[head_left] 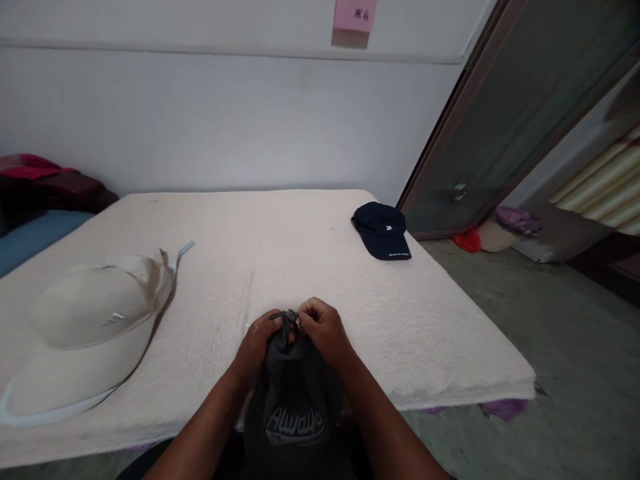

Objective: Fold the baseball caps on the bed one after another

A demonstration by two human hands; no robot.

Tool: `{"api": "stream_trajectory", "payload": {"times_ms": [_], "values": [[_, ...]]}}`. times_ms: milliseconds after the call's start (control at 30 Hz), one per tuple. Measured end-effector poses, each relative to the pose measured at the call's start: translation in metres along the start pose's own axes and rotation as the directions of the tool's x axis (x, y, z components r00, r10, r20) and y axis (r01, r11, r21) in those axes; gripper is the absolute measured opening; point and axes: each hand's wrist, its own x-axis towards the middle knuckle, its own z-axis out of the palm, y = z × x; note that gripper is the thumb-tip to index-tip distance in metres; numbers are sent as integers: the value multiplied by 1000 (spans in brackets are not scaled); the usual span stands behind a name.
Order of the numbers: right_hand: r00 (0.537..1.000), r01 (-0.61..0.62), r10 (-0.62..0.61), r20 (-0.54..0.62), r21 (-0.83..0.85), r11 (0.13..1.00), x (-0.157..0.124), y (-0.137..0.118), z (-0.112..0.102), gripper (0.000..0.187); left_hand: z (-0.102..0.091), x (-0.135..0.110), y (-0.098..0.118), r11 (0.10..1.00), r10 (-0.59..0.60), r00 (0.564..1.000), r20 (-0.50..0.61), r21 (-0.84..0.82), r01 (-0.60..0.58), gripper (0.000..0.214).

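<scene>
A dark grey cap [295, 387] with pale "Always" lettering is held up close to my body, at the near edge of the bed. My left hand [257, 343] pinches the upper edge of the cap, thumb on top, beside a small buckle [291, 315] at its strap. On the other side of that buckle, the fingers of my right hand [325, 330] are closed on the end of the strap. The fingertips partly cover the strap, and the cap's lower part runs out of view.
A cream cap [95, 313] rests on the white bed cover [225, 253] at left. A navy cap [383, 230] sits at the far right corner. Behind stands a white wall [225, 120] with a pink note [354, 15]. Floor [575, 347] and a glass door [480, 133] are at right.
</scene>
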Motion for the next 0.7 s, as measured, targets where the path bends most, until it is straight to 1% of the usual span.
{"api": "stream_trajectory", "payload": {"times_ms": [67,133,167,233,300,400,533,633,700], "values": [[999,-48,47,15,64,997,2,2,0,13,0,0,-1,1000,7,1000,7,3,-7,21],[999,-47,46,13,91,995,1,1,1,13,-1,-1,-2,1000,7,1000,0,5,-7,22],[1000,-25,23,21,106,994,0,0,1,10,-1,-1,-2,1000,8,1000,-4,9,-8,22],[997,53,-60,55,123,991,-4,-3,0,5,-2,-1,-1,1000,11,1000,-7,26,-11,24],[982,159,-166,91,72,985,-7,-6,-1,15,-1,-1,1,999,10,1000,-14,44,-9,24],[956,282,-270,111,-111,953,-8,-7,-4,20,-2,-1,2,996,-12,1000,-15,94,13,22],[933,354,-325,157,-230,906,-6,-5,-9,18,-3,-1,2,988,-2,1000,-23,154,6,19],[909,402,-348,227,-270,875,-4,-3,-11,19,-4,-1,1,992,2,1000,-19,129,1,17],[910,403,-344,233,-293,867,-4,-3,-9,18,-4,-1,1,995,-13,1000,-8,103,14,17]]}}
